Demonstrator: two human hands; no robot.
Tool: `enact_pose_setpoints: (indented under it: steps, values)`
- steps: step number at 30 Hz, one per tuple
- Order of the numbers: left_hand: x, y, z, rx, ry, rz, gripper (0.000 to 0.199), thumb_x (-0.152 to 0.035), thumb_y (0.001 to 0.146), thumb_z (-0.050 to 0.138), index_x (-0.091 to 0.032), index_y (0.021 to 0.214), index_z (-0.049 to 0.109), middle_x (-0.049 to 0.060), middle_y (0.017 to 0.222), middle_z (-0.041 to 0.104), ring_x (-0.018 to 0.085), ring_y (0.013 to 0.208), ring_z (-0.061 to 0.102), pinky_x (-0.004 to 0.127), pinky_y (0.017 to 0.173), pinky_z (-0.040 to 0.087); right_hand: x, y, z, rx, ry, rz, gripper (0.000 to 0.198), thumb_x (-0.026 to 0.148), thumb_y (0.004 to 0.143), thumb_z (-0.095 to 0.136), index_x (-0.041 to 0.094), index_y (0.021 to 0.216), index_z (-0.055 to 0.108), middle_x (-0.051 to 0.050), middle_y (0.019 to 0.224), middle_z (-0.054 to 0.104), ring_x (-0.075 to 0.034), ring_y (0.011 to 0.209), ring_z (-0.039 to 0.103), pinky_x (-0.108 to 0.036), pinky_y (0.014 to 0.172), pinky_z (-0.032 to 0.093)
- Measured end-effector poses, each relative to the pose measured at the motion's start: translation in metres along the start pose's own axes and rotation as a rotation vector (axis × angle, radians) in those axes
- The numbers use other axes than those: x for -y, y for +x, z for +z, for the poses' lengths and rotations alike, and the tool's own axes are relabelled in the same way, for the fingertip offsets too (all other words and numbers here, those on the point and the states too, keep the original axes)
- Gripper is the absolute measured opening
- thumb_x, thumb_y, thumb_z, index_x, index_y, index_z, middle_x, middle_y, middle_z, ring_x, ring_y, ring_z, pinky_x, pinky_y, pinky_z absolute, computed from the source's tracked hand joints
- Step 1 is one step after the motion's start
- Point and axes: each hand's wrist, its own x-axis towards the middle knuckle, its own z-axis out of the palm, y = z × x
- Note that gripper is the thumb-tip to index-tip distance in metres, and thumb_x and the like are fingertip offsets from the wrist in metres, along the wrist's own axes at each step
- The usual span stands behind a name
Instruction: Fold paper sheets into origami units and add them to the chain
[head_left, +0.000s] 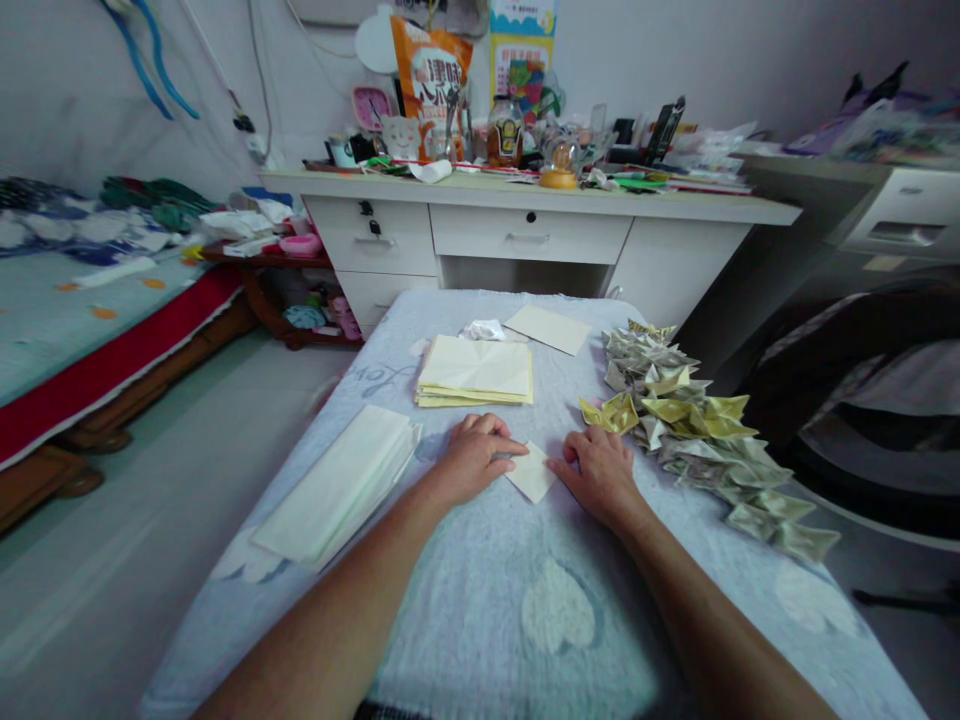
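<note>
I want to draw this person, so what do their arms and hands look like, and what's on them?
The left arm and right arm are bare, with no sleeves showing. The left hand and right hand wear no gloves, and I see no watch or bracelet. Each arm narrows toward the wrist. Fingernails are too small to draw exactly.

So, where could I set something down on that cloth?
Bare cloth shows between the left forearm and right forearm, nearer than the small paper square; also between the right forearm and the folded paper boats. A smaller patch separates the paper stack from those boats. The white desk is crowded.
</note>
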Motion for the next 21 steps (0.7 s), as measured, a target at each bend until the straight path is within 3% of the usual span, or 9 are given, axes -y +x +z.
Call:
enact_pose_setpoints:
  steps: [6, 11, 16, 21]
  values:
    - [0.002, 0.000, -0.003, 0.029, 0.001, -0.002, 0.034, -0.024, 0.080, 0.062, -0.037, 0.111, 0.068, 0.002, 0.109, 0.054, 0.020, 0.104, 0.046, 0.037, 0.097, 0.032, -0.004, 0.001, -0.001, 0.012, 0.026, -0.019, 0.016, 0.038, 0.083, 0.062, 0.022, 0.079, 0.063, -0.006, 0.094, 0.053, -0.025, 0.092, 0.045, -0.035, 0.074, 0.031]
    - [0.001, 0.000, -0.006, 0.044, -0.004, -0.008, 0.039, -0.024, 0.079, 0.061, -0.036, 0.116, 0.064, 0.002, 0.110, 0.055, 0.021, 0.105, 0.047, 0.037, 0.098, 0.033, -0.003, -0.001, 0.003, -0.053, 0.061, -0.085, 0.017, 0.035, 0.087, 0.055, 0.022, 0.080, 0.062, -0.006, 0.091, 0.055, -0.025, 0.092, 0.045, -0.035, 0.073, 0.030]
    - [-0.001, 0.001, -0.006, -0.005, -0.029, -0.019, 0.048, -0.023, 0.077, 0.061, -0.031, 0.124, 0.058, 0.003, 0.116, 0.057, 0.022, 0.107, 0.047, 0.037, 0.098, 0.035, 0.006, -0.001, 0.010, -0.106, 0.087, -0.159, 0.026, 0.045, 0.082, 0.061, 0.020, 0.087, 0.061, -0.007, 0.092, 0.054, -0.025, 0.091, 0.044, -0.036, 0.076, 0.030]
    - [-0.004, 0.003, -0.003, -0.078, -0.195, -0.028, 0.058, -0.016, 0.072, 0.062, -0.023, 0.128, 0.052, 0.005, 0.121, 0.060, 0.020, 0.102, 0.052, 0.032, 0.090, 0.042, 0.010, 0.002, 0.010, -0.064, 0.145, -0.167, 0.018, 0.035, 0.076, 0.067, 0.020, 0.082, 0.059, -0.005, 0.091, 0.054, -0.024, 0.089, 0.044, -0.033, 0.074, 0.029]
